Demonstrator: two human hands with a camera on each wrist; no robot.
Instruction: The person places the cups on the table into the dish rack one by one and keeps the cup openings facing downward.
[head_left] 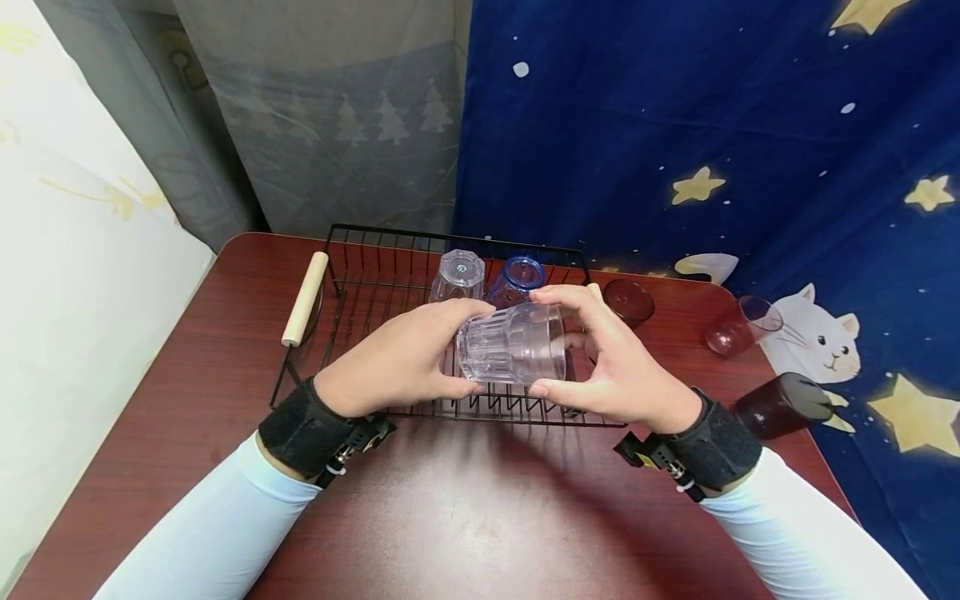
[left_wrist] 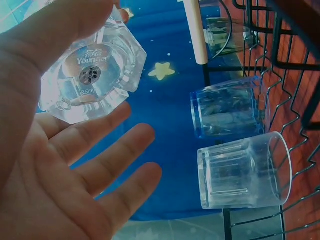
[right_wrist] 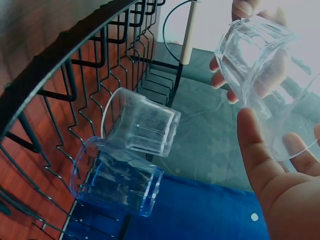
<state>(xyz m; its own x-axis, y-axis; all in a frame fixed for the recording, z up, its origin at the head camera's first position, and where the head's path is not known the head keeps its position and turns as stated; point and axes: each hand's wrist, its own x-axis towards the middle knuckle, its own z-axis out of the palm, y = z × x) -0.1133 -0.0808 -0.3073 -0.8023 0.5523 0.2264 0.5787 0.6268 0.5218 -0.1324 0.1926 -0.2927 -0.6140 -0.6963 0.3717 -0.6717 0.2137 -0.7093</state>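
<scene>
Both hands hold a clear drinking glass point(head_left: 510, 343) above the front of a black wire dish rack point(head_left: 390, 410). The glass is turned on its side, faceted base to the left and mouth to the right. My left hand point(head_left: 405, 354) grips the base end; its lower fingers spread away in the left wrist view, where a round label shows on the base. My right hand point(head_left: 618, 375) holds the rim end between thumb and fingers. Behind, another clear glass point(head_left: 459, 279) and a blue glass point(head_left: 517, 279) stand upside down in the rack.
The rack has pale wooden handles point(head_left: 306, 298) and sits on a reddish-brown table point(head_left: 480, 517). To its right stand a dark reddish glass point(head_left: 628, 302), a clear tumbler point(head_left: 742, 325) and a dark cup point(head_left: 783, 406). A starry blue curtain point(head_left: 600, 150) hangs behind.
</scene>
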